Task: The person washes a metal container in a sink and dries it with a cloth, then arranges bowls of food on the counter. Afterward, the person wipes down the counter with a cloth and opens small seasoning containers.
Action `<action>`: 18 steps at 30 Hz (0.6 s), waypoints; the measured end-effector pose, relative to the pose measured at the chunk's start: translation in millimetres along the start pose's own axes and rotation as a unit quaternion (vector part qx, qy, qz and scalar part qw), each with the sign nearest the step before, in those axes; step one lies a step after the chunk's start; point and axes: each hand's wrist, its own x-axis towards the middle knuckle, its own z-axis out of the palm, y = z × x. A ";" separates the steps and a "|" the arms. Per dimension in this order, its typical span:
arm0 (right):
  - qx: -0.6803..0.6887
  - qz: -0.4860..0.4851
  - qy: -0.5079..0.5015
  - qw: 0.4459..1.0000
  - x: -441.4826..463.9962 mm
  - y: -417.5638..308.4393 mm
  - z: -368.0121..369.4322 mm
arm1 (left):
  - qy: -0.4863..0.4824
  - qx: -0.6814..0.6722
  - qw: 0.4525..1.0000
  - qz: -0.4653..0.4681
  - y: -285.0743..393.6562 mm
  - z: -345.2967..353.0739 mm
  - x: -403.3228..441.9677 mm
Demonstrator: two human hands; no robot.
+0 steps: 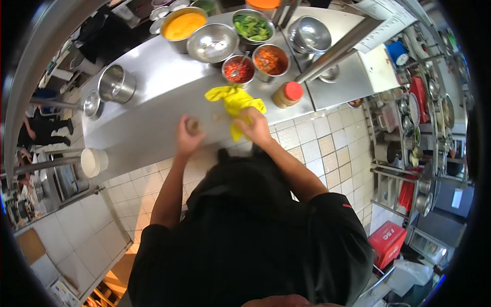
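My left hand (187, 140) is closed around a small, round, brownish thing (193, 126) just above the steel counter; blur keeps me from telling its kind. With my right hand (254, 128) I grip a bright yellow cloth (236, 99), which lies bunched on the counter and partly hangs under my fingers. A jar with a red lid (288, 94) stands to the right of the cloth. Beyond it are a pot of chopped red food (238, 69) with a spoon in it and a pot of orange-red food (270, 60).
Farther back stand a pot of orange liquid (184, 25), a steel bowl (213, 43) and a bowl of green vegetables (252, 27). At left are a steel pot (117, 83) and stacked white tubs (94, 162). A metal post (332, 51) rises at right. Another person (43, 128) is at far left.
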 end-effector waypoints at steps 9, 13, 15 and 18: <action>-0.054 0.105 0.246 0.962 -3.3 92.5 -90.6 | -0.086 0.069 0.974 0.200 143.3 46.2 9.7; 0.057 0.140 0.216 0.965 23.7 86.5 -95.3 | -0.215 0.009 0.945 0.244 219.0 136.1 59.6; 0.050 0.125 0.203 0.970 24.8 107.9 -91.1 | -0.214 0.084 0.922 0.311 224.8 178.1 81.9; 0.035 0.054 0.106 0.992 21.3 88.3 -107.5 | -0.225 0.151 0.865 0.421 221.9 198.4 104.4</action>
